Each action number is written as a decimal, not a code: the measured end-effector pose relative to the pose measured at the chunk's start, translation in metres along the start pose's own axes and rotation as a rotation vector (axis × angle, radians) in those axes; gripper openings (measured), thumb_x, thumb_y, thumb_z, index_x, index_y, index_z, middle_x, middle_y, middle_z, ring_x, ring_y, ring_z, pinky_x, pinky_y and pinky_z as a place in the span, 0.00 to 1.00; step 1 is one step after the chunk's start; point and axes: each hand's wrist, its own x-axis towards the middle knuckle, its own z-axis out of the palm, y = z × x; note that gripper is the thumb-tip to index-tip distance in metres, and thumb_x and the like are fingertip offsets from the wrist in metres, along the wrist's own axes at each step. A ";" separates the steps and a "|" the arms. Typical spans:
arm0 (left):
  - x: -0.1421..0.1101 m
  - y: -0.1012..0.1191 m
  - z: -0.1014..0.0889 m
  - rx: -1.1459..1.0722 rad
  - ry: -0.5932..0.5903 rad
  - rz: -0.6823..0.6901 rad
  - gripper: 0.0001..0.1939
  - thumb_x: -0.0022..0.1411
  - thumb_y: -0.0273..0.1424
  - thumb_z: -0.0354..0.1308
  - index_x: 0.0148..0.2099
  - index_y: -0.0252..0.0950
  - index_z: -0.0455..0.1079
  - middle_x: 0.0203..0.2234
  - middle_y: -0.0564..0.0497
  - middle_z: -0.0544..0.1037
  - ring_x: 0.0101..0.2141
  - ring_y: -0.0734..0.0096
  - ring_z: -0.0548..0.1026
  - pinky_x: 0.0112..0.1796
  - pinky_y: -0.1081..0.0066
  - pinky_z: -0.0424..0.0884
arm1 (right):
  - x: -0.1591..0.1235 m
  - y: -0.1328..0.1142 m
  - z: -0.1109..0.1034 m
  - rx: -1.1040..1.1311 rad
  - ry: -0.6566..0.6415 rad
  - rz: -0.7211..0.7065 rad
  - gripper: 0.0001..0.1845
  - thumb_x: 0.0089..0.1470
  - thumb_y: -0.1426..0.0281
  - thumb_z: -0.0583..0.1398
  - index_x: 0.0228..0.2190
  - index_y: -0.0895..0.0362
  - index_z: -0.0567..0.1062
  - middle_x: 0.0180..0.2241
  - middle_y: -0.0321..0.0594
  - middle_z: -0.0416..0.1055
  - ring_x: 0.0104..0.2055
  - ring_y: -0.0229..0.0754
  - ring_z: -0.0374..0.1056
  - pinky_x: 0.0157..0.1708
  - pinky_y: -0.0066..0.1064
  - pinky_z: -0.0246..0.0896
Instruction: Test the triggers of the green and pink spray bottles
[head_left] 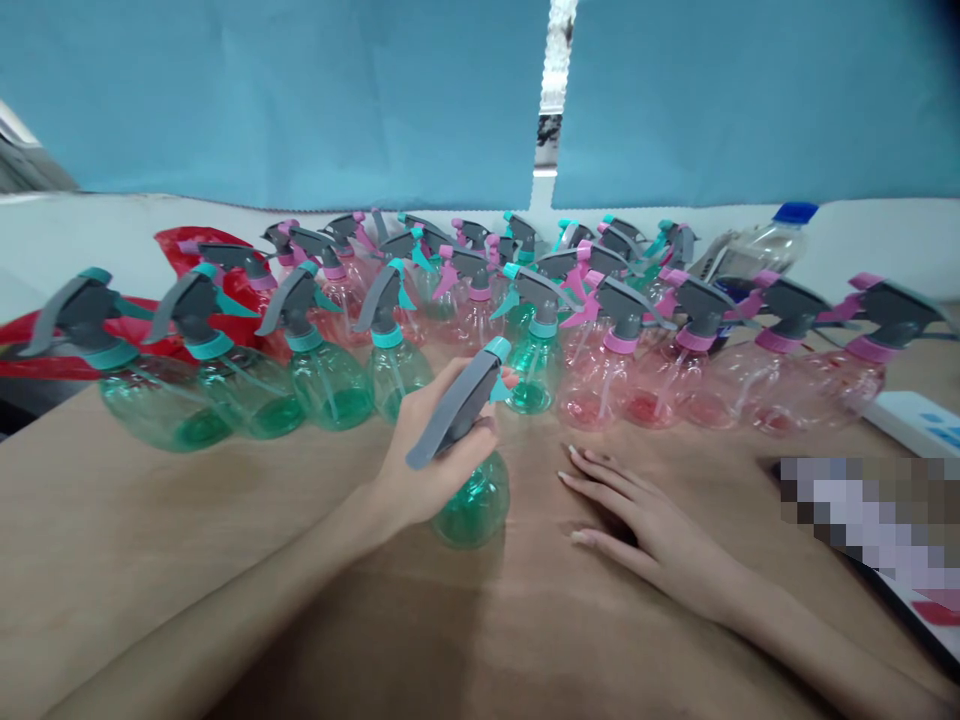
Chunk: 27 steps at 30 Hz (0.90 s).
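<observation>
"What is the left hand [427, 480] doing?"

"It's gripping a translucent green, round-bellied plastic spray bottle [472, 508], fingers closing around it just below the grey trigger head [456, 405]. The hand is hiding the neck."

"How is the bottle looking from where you're standing?"

"Its rounded belly is shining, with brighter green glints just under the fingers. The teal nozzle tip [498, 348] is pointing up and away from the person, and the long grey back of the head is sloping down towards the wrist. I can't tell whether the base is touching the light brown tabletop [187, 490]."

"And the right hand [652, 515]?"

"That one is holding nothing. It's lying open, palm down, fingers spreading over the tabletop, to the right of the bottle and apart from it."

"What is standing beyond them?"

"Rows of similar bottles: translucent green ones with teal collars [330, 385] are lining the front left and middle, while clear pink ones with pink collars [652, 390] are filling the front right. Red plastic sheeting [176, 245] is showing behind the left ones, and a clear bottle with a blue cap [772, 245] is leaning at the back right."
</observation>
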 end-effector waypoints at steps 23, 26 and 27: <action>0.000 0.002 -0.001 -0.005 -0.013 0.010 0.10 0.53 0.30 0.52 0.40 0.38 0.65 0.26 0.55 0.70 0.26 0.71 0.68 0.27 0.70 0.64 | 0.000 0.000 0.001 0.006 0.005 -0.001 0.30 0.60 0.54 0.55 0.61 0.46 0.61 0.66 0.38 0.51 0.67 0.52 0.47 0.63 0.55 0.46; 0.001 0.003 -0.002 0.000 -0.027 0.010 0.09 0.53 0.29 0.51 0.39 0.38 0.65 0.25 0.56 0.69 0.25 0.72 0.67 0.28 0.70 0.63 | 0.001 -0.001 0.000 -0.018 -0.013 0.009 0.30 0.60 0.53 0.55 0.60 0.47 0.62 0.66 0.38 0.51 0.67 0.51 0.46 0.63 0.54 0.46; 0.001 0.004 -0.002 0.003 -0.031 0.016 0.08 0.53 0.29 0.51 0.38 0.38 0.65 0.24 0.56 0.68 0.25 0.72 0.66 0.27 0.70 0.63 | 0.001 -0.001 0.000 -0.026 -0.023 0.013 0.30 0.60 0.52 0.54 0.60 0.48 0.62 0.66 0.38 0.50 0.67 0.51 0.46 0.63 0.54 0.46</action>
